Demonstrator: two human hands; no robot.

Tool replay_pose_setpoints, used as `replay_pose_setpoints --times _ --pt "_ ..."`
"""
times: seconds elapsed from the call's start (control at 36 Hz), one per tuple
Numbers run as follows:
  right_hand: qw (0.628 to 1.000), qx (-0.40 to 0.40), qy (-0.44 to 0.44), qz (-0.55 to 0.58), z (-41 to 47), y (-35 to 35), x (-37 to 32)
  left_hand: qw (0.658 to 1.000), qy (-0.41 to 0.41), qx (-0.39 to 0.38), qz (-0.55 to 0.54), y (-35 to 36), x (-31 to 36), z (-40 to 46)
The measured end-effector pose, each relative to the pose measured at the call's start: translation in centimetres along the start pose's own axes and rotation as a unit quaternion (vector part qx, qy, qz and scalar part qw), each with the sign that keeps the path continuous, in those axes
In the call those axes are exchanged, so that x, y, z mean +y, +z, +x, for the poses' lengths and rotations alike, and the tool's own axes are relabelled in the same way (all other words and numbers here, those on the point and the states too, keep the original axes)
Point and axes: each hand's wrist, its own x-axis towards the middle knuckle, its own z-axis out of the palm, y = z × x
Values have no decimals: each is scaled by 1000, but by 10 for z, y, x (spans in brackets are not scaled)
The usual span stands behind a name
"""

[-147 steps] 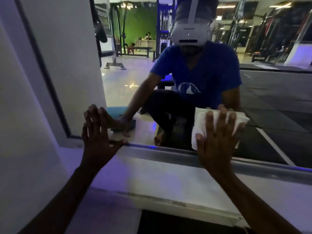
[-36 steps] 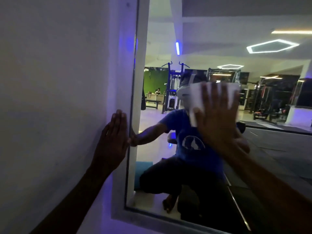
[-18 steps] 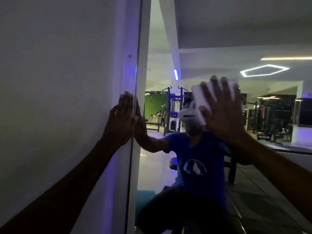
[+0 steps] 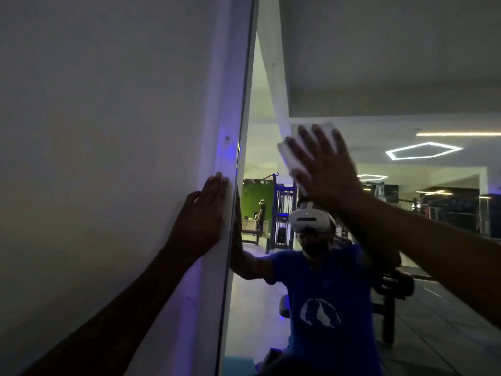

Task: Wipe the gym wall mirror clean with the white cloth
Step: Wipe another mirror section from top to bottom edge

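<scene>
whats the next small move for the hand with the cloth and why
Probably sweep the right hand sideways toward the mirror's left edge, keeping the white cloth flat. Straight fingers press the cloth on the glass a little way in from that edge, and the strip between looks unwiped. The left hand braces flat on the wall.

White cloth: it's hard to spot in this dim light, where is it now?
In the head view, the white cloth is pressed flat on the wall mirror under the right hand, right of the mirror's left edge.

Head view, close, facing mirror (image 4: 379,77)
</scene>
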Motion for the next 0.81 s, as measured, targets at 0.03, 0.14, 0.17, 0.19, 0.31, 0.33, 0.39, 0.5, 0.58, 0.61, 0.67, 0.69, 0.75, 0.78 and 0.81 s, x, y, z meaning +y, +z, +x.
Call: replay_pose_setpoints --times 0.03,0.14,0.17,0.19,0.31,0.33,0.39,0.5,0.58,0.61,0.67,0.69,0.75,0.78,0.81 --pt "999 -3 50 -3 13 -7 13 1000 -18 4 -7 -1 -4 12" --pt "979 31 203 17 54 -10 -19 998 -45 6 -53 7 -14 43" --pt "976 39 210 30 60 -6 -39 997 -42 11 -65 11 -15 45" --pt "979 40 195 40 65 -2 -59 996 -40 17 -71 15 -15 44" --pt "997 22 59 53 74 10 -106 997 -55 28 -43 19 -15 40" --pt "998 17 31 52 75 10 -102 997 -63 33 -41 18 -15 40" --pt "998 10 -37 40 78 7 -79 996 -77 40 -36 18 -15 41" --pt "999 10 23 -30 79 -7 1 997 -73 30 -24 19 -17 41" --pt "986 34 160 -22 53 -18 46 995 -87 10 -38 16 -12 44" --pt "981 39 187 -15 44 -20 50 995 -89 4 -41 15 -10 45" --pt "973 41 225 -13 30 -18 33 995 -88 -8 -38 11 -10 46" --pt "976 33 214 -16 25 -15 16 996 -82 -15 -30 8 -11 45" --pt "994 -2 111 -18 15 -5 -23 997 -68 -31 -17 5 -13 39" --pt "999 -15 40 -17 8 0 -43 997 -60 -36 -13 5 -13 34" --pt "999 -20 -26 -13 1 5 -61 998 -54 -39 -9 5 -12 29"
